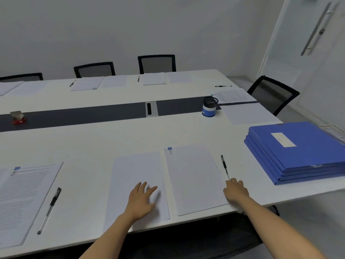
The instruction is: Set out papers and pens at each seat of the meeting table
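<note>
Pen [225, 167] at the near seat: lies slanted on the table [93, 146], just right of the clipped paper stack [194, 178], cap end far, tip end near. Meets the right hand [236, 190] at its near end, fingers bent over it; cannot tell whether pinching or merely touching. Just left of the stack, blank sheet [138, 176] pressed flat under the left hand [142, 199], fingers spread and released, blurred at the tips.

Looks like the squaring-up step for this seat: papers and pen down, alignment in hand. Next probably calls for nudging the pen parallel to the stack's right edge, lightly, so as not to roll it toward the blue folders [298, 152] on the right.

Further left, printed stack [28, 199] with second pen [49, 210] beside it. On the far side, far papers [86, 84] before the chairs. Near the right end, pen cup [210, 106] on the dark centre strip.
</note>
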Tool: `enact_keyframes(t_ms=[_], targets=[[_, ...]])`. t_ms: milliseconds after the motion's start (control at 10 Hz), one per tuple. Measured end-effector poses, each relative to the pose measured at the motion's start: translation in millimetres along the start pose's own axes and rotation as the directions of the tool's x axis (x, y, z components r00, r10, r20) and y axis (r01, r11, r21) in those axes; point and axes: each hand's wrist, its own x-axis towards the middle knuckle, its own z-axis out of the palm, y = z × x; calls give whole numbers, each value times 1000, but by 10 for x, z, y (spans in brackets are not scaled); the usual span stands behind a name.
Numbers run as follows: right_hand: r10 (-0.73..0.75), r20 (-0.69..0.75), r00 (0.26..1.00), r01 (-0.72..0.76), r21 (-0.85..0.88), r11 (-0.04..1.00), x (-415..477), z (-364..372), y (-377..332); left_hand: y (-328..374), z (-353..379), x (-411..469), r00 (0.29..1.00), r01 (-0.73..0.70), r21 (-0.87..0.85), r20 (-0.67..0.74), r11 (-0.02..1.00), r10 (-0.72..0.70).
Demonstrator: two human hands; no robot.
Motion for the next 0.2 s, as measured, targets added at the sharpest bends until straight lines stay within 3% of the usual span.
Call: enact_keyframes(t_ms=[200], targets=[[15,-6,1000,-14,169,986,-116,-41,129,41,-38,41,999,-41,-5,-19,999,41]])
